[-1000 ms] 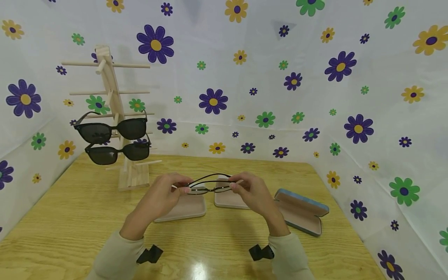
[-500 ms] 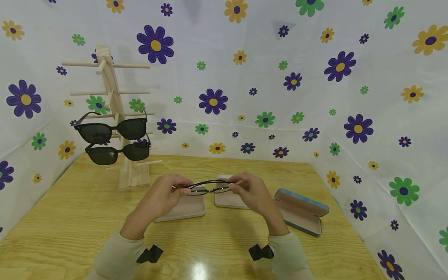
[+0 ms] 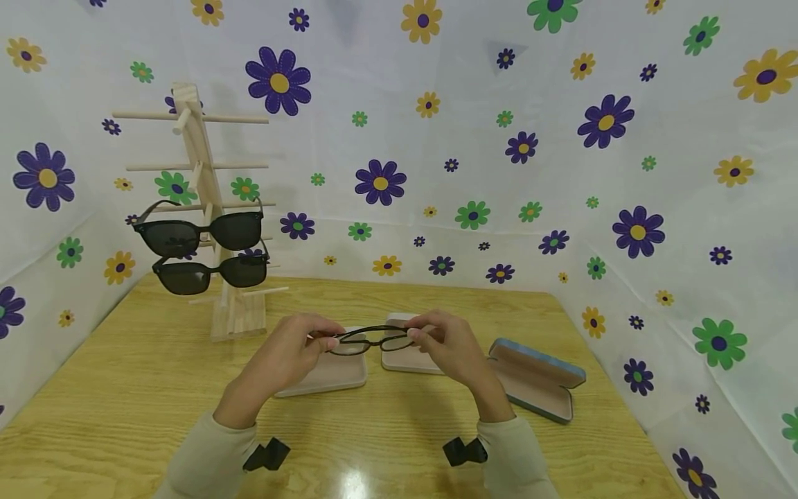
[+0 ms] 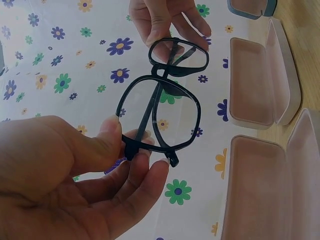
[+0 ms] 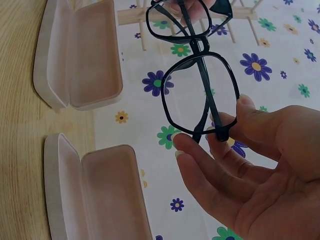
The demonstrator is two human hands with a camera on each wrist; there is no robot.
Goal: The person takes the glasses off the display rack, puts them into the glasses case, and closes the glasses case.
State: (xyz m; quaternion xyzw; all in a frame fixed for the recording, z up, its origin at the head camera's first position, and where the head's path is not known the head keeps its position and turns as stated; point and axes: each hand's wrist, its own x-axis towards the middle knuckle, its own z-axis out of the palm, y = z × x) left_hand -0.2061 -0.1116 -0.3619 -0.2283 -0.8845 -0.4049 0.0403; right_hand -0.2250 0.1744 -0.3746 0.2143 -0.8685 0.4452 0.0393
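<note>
A pair of black-framed eyeglasses [image 3: 375,344] with clear lenses is held level between both hands, above the open cases. My left hand [image 3: 293,350] pinches one end of the frame, thumb on the rim and fingers behind. At the opposite end, my right hand [image 3: 451,348] pinches the frame the same way. In the left wrist view the temples of the eyeglasses [image 4: 196,120] cross behind the lenses, folded in. Under the left hand lies an open pale case [image 3: 333,376] with pink lining; a second open pale case [image 3: 405,360] lies partly hidden behind the right hand.
An open blue case [image 3: 541,380] lies right of the right hand. At the back left stands a wooden display rack [image 3: 199,149] with upper sunglasses [image 3: 233,231] and lower sunglasses [image 3: 243,271] on its pegs. Flowered cloth walls [image 3: 474,104] border the wooden table [image 3: 374,443].
The temples have come down closer behind the lenses, and the front of the eyeglasses has tilted so the lenses show more fully. Both hands keep nearly the same place and grip.
</note>
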